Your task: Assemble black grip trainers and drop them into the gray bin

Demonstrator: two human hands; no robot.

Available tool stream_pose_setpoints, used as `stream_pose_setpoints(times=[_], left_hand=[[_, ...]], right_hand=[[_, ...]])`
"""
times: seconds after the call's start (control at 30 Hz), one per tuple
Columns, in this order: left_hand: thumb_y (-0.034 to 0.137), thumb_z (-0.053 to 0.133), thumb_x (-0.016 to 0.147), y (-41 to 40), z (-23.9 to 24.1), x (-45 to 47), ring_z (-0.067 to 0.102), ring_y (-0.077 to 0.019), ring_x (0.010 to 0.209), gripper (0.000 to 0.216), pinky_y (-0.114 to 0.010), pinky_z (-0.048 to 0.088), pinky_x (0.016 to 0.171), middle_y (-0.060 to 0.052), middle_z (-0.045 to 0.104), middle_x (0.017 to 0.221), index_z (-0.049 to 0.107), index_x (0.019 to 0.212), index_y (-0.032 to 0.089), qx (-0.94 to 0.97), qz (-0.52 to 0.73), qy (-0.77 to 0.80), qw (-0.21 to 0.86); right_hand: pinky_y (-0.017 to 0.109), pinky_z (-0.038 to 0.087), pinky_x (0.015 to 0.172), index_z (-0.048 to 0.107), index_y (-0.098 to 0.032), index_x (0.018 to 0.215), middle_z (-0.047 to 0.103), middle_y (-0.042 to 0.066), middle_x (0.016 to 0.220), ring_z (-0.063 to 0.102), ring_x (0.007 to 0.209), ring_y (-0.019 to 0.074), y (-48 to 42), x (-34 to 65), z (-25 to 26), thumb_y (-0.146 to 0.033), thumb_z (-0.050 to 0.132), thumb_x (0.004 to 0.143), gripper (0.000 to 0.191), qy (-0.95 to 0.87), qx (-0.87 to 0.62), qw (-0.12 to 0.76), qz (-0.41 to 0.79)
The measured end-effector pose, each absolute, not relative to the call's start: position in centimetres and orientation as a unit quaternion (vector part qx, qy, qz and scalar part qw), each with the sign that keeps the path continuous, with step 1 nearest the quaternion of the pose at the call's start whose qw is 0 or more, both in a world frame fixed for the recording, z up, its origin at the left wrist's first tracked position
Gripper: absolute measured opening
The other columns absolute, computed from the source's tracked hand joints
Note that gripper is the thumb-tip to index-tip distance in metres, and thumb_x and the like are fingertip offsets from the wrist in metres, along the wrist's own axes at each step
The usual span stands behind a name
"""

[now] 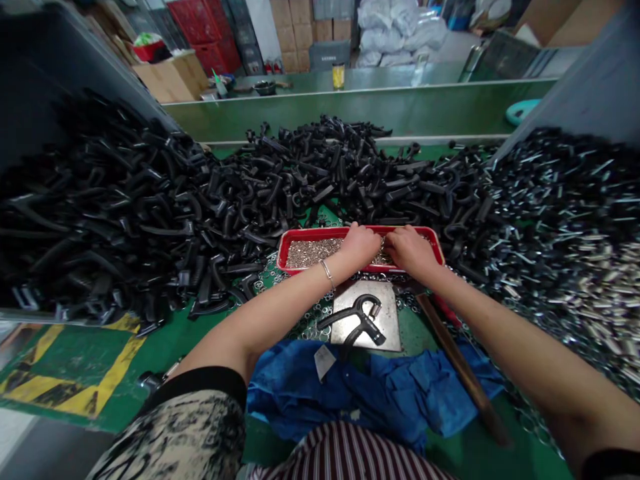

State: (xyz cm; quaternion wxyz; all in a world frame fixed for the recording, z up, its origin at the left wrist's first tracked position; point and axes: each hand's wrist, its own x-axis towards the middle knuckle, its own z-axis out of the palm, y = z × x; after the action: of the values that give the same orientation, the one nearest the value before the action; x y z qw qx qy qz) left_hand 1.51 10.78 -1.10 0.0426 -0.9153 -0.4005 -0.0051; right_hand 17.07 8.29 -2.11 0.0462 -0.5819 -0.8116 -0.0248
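My left hand (pixel 361 244) and my right hand (pixel 411 251) reach side by side into a long red tray (pixel 286 269) of small, shiny metal pieces (pixel 315 252). The fingers of both hands are bent and drawn together over the pieces; whatever they pinch is hidden or too small to name. On a metal plate (pixel 345 333) nearer my body lies a black forked handle assembly (pixel 364 313) with a short silver pin on it. Neither hand touches it.
Black plastic handles (pixel 240 193) are heaped left and behind the tray. Metal pins (pixel 605 287) and dark parts fill the right side. A wooden-handled hammer (pixel 463 367) lies across a blue cloth (pixel 295 373). Small rings (pixel 310 323) are scattered around the plate.
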Motion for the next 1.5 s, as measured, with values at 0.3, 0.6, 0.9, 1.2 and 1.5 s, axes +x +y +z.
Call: stream_pose_setpoints(times=[0.3, 0.6, 0.9, 1.2, 1.5], left_hand=[[0.012, 0.044, 0.097, 10.0, -0.9, 1.8, 0.066, -0.0291, 0.098, 0.024, -0.044, 0.041, 0.089, -0.018, 0.072, 0.100, 0.068, 0.102, 0.008, -0.915, -0.023, -0.401, 0.044], [0.021, 0.043, 0.100, 4.1, -0.5, -2.7, 0.059, -0.0211, 0.097, 0.018, -0.033, 0.045, 0.086, -0.008, 0.064, 0.103, 0.058, 0.107, 0.015, -0.880, -0.203, -0.430, 0.000], [0.015, 0.045, 0.096, -0.6, -3.9, -7.7, 0.060, -0.0218, 0.089, 0.020, -0.034, 0.047, 0.082, -0.009, 0.062, 0.093, 0.065, 0.097, 0.015, -0.884, -0.039, -0.460, -0.076], [0.023, 0.059, 0.092, -3.7, -3.5, -6.7, 0.063, -0.0158, 0.089, 0.011, -0.028, 0.048, 0.085, -0.002, 0.069, 0.092, 0.069, 0.092, 0.018, -0.776, -0.267, -0.468, -0.327], [0.024, 0.063, 0.090, -4.0, -4.1, -5.9, 0.058, -0.0178, 0.089, 0.013, -0.031, 0.046, 0.085, -0.003, 0.064, 0.087, 0.065, 0.080, 0.017, -0.766, -0.274, -0.493, -0.310]], right_hand=[[0.038, 0.048, 0.082, 0.064, -0.013, 0.091, 0.069, 0.017, 0.100, 0.057, 0.104, 0.0313, 8.3, 16.8, -2.5, -0.024, 0.054, 0.093, 0.015, -0.801, -0.593, 0.080, -0.023], [0.035, 0.053, 0.069, 0.046, -0.021, 0.100, 0.070, 0.011, 0.096, 0.068, 0.077, 0.0213, 1.9, 17.4, 0.5, -0.036, 0.040, 0.101, 0.016, -0.694, -0.603, 0.352, 0.175], [0.029, 0.050, 0.058, 0.065, -0.020, 0.086, 0.066, 0.000, 0.069, 0.061, 0.057, 0.0156, -6.7, 18.2, -3.7, -0.047, 0.062, 0.085, 0.027, -0.595, -0.590, 0.313, 0.447], [0.029, 0.053, 0.061, 0.061, -0.020, 0.084, 0.069, 0.001, 0.071, 0.066, 0.059, 0.0164, -6.7, 17.8, -4.7, -0.048, 0.066, 0.083, 0.029, -0.549, -0.590, 0.327, 0.494], [0.027, 0.048, 0.053, 0.062, -0.021, 0.084, 0.070, 0.002, 0.072, 0.062, 0.055, 0.0164, -4.1, 15.8, -5.5, -0.050, 0.055, 0.091, 0.030, -0.624, -0.594, 0.297, 0.413]])
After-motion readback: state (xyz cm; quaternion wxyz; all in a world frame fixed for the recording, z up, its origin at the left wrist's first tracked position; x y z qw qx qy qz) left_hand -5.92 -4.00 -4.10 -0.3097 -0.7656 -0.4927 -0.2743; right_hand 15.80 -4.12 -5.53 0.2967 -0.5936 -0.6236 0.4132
